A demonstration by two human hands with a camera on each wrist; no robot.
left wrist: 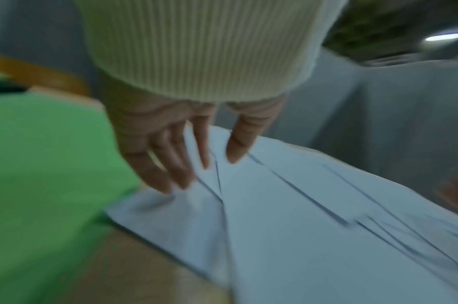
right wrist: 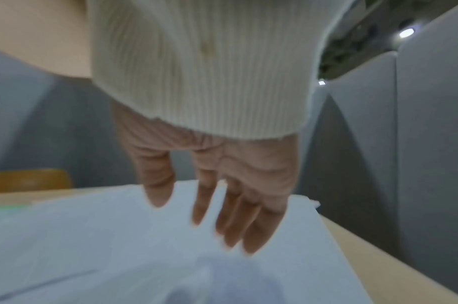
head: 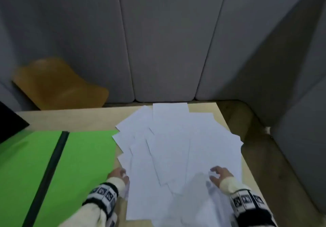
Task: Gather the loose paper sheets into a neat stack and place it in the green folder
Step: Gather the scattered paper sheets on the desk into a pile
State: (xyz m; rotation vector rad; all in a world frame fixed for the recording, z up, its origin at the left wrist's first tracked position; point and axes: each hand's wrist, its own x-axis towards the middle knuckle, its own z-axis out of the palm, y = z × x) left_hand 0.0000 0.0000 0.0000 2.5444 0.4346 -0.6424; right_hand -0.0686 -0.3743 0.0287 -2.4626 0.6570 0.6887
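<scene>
Several loose white paper sheets lie fanned and overlapping across the right half of the wooden table. An open green folder with a dark spine lies flat to their left. My left hand is at the left edge of the sheets, fingers straight and pointing down, tips at the paper. My right hand hovers over the right part of the sheets, its fingers straight and spread, holding nothing.
Grey padded panels wall in the table at the back and right. An orange chair stands behind the far left edge. A black object sits at the left. The table's right edge runs close to the papers.
</scene>
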